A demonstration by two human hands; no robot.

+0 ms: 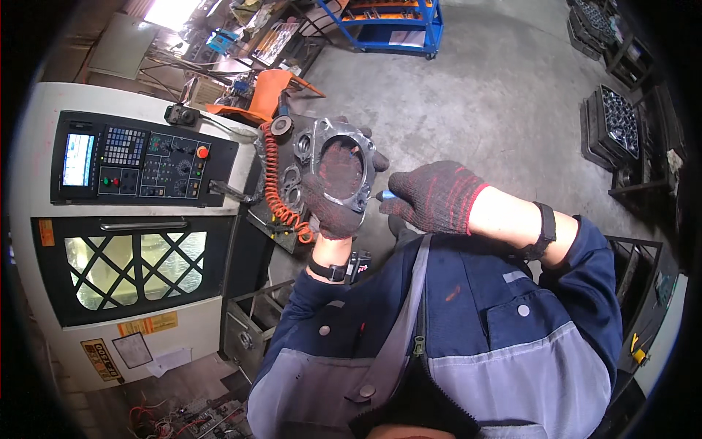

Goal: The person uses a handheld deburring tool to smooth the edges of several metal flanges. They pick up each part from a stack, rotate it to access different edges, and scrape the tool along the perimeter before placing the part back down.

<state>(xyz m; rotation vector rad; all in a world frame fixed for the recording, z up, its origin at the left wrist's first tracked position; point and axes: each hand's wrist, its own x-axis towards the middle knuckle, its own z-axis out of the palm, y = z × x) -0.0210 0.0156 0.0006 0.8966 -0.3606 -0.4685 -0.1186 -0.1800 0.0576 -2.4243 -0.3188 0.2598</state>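
Observation:
My left hand (329, 205), in a dark knitted glove with red threads, holds up a round metal housing (357, 200) with a wide central bore. The glove's palm shows through the bore, and its fingertips curl round the far right rim. My right hand (440, 194), gloved the same way, is closed round a small tool with a blue handle (388, 195). The tool's thin tip points left to the housing's lower right edge; whether it touches the metal I cannot tell. More ring-shaped metal parts (292, 186) lie just left of the housing.
A machine control panel (146, 161) with a windowed door (139, 267) stands left. An orange coiled hose (272, 164) hangs beside the parts, near an orange chair (269, 94). A blue cart (395, 36) stands far ahead. Crates of metal parts (618, 121) are stacked right.

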